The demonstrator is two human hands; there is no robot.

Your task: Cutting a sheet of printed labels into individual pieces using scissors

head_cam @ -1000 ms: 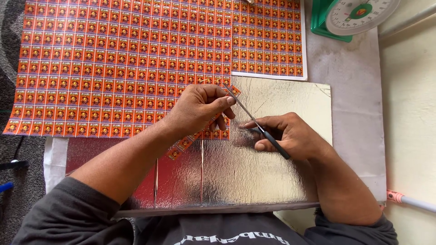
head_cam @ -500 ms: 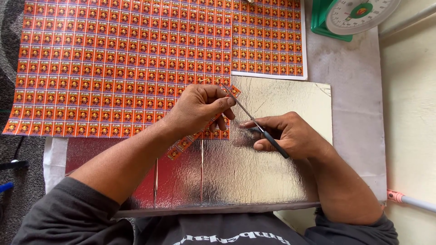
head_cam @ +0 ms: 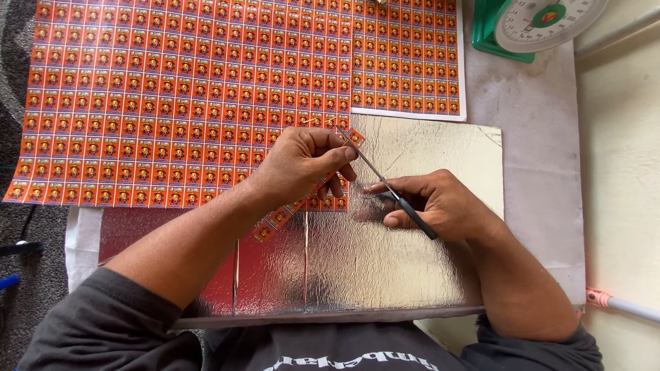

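Down on the work surface, the head view shows a silver foil board (head_cam: 385, 275) lying flat in front of the person, and everything else sits in relation to it. No box, tray or other container holding anything shows in this view.

Across the far left part of the board and well beyond its far edge lies a large orange label sheet (head_cam: 172, 96), a grid of small identical orange rectangles, each with a dark figure and a purple band. Beyond the board's far right edge lies a second orange sheet (head_cam: 405, 62) of the same pattern with a white margin, its near edge touching or just overlapping the board. Farther past the board's far right corner stands a green weighing scale (head_cam: 529, 27) with a round white dial.

Over the middle of the board, the left hand (head_cam: 299, 168) is curled, fingers pinching a narrow strip of labels (head_cam: 282, 216) at the near right corner of the large sheet; the strip runs diagonally from under the hand toward the person, lying on the foil. Just to the right of it, the right hand (head_cam: 440, 206) rests on the board with fingers closed around the black handle of a pair of scissors (head_cam: 385, 185). The thin metal blades slant up and left to meet the strip at the left fingertips; whether the blades are parted cannot be told.

At the board's right side, near its near corner, a pink-and-white rod (head_cam: 619, 302) pokes in.
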